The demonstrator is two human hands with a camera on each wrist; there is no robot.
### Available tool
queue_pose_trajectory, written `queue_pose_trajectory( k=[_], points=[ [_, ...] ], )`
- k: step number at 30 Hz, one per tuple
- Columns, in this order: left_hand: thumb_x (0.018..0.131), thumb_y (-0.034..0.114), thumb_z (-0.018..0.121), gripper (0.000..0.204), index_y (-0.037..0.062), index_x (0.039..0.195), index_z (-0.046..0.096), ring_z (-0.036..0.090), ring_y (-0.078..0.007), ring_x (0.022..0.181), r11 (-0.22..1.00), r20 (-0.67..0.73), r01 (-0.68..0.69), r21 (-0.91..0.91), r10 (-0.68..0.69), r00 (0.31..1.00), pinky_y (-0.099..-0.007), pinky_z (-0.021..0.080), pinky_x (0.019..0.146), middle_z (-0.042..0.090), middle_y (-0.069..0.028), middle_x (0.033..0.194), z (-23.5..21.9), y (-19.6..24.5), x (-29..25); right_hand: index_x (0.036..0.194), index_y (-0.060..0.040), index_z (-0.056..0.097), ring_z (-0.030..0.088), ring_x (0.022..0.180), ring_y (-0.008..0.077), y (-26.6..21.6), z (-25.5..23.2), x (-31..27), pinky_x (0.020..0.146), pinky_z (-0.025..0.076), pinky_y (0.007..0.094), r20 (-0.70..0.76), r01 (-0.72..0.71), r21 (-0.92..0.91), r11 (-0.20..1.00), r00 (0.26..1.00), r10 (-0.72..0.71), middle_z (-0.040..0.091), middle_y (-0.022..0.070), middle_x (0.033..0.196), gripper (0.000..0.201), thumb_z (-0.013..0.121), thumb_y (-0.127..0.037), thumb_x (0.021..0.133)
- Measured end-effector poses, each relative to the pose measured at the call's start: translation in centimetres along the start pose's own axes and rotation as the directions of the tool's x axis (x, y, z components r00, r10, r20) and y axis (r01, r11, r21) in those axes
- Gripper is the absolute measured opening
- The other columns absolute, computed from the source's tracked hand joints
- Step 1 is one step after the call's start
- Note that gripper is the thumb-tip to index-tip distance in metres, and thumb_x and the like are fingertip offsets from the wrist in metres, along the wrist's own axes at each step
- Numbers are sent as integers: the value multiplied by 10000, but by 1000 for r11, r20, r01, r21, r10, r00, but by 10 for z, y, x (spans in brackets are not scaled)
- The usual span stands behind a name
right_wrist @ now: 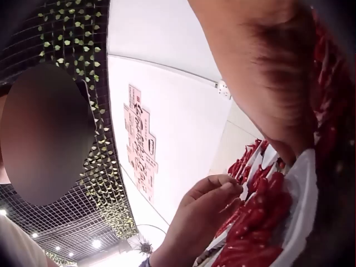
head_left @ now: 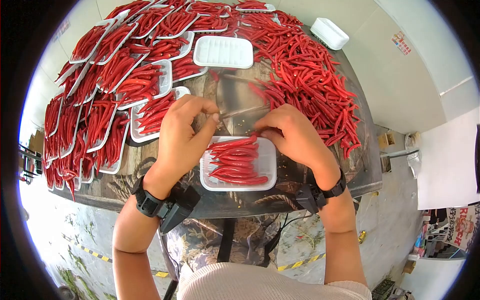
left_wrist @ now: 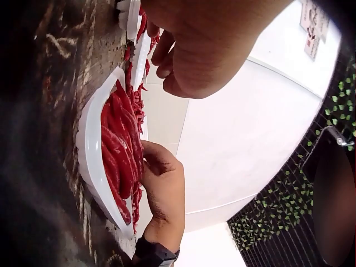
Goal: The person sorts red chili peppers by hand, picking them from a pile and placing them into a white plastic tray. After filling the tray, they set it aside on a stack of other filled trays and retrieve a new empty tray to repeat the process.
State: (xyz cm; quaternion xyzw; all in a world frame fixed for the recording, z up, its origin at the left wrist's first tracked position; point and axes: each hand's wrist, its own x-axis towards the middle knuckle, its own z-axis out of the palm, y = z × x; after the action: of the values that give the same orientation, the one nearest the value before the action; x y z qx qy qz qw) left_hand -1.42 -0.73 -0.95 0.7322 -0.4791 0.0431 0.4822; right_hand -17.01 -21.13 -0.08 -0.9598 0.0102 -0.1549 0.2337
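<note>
A white foam tray [head_left: 271,170] lies at the table's near edge, with several red chili peppers [head_left: 235,162] side by side in it. My right hand [head_left: 295,135] is at the tray's far right corner, finger and thumb pinching the end of a red chili at the top of the row. To the left of the tray's far corner, my left hand [head_left: 182,132] hovers with bent fingers and the thumb near the index finger, nothing showing between them. The left wrist view shows the right hand [left_wrist: 164,186] behind the chilies; the right wrist view shows the left hand [right_wrist: 197,214] beyond the tray.
Several filled chili trays [head_left: 167,75] are crowded and overlapping on the left. A large loose heap of red chilies [head_left: 310,75] covers the right side. One bare white tray [head_left: 223,52] lies at the back middle, and a stack of white trays [head_left: 330,34] sits at the far right edge.
</note>
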Motion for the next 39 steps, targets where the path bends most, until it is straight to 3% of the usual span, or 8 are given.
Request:
queue_pose_trajectory(
  k=[17,20,22,25,27,31,35,39],
  points=[
    [866,45,692,96,13,955,672,631,-273,877,1000,8,-7,-3,7,1000,-347,477,808,656,-104,918,-1,-1,-1,959,-61,704,605,941,385,2,-4,-3,837,493,478,10,22,-123,992,1000,-21,646,137,934,202,712,-57,757],
    [869,48,692,95,14,955,672,631,-272,879,1000,2,-15,-4,15,1000,-347,477,809,657,-105,918,-1,-1,0,1052,-62,696,643,834,244,-3,-5,-2,749,512,357,-91,-53,-131,990,995,41,656,70,934,228,723,-26,828],
    [868,46,694,99,13,960,672,633,-272,887,1000,3,-4,-2,4,1000,-346,478,815,657,-109,919,-2,1,-1,1128,-45,671,609,785,110,-19,-10,1,707,482,261,-390,-84,329,940,895,217,648,21,921,240,707,-21,892],
    [867,41,695,104,10,964,674,636,-273,895,1000,-1,-13,3,13,1000,-348,483,823,659,-114,921,-1,-2,0,1115,-1,662,630,889,56,-27,-19,-5,773,514,220,-284,46,725,687,929,237,661,31,1022,201,686,-3,916],
    [867,39,696,106,7,965,674,637,-273,897,1000,-2,-18,7,18,1000,-349,484,827,660,-116,923,-1,-2,0,1076,25,661,634,898,76,-24,-17,-6,779,521,223,-193,112,771,627,979,63,646,46,1038,160,680,0,919],
    [868,40,697,107,2,966,676,639,-274,897,999,-3,-34,11,34,999,-353,488,833,665,-121,927,-1,-2,0,912,-40,697,661,789,206,-42,-9,-1,718,522,310,-119,130,394,910,989,-90,648,79,878,115,745,-6,813],
    [843,58,682,117,30,957,677,621,-352,891,1000,-19,-20,-18,20,1000,-436,480,813,665,-133,901,1,-2,1,860,-39,712,648,793,231,-40,-3,0,722,516,343,45,159,323,933,982,-183,685,72,861,150,819,-27,755],
    [854,49,692,110,20,959,677,632,-306,891,1000,-6,-26,-2,26,1000,-386,483,812,667,-124,916,0,-2,0,853,-42,697,631,810,289,-28,-7,1,723,501,405,-166,183,213,960,975,-149,638,98,816,154,804,-129,786]
  ],
)
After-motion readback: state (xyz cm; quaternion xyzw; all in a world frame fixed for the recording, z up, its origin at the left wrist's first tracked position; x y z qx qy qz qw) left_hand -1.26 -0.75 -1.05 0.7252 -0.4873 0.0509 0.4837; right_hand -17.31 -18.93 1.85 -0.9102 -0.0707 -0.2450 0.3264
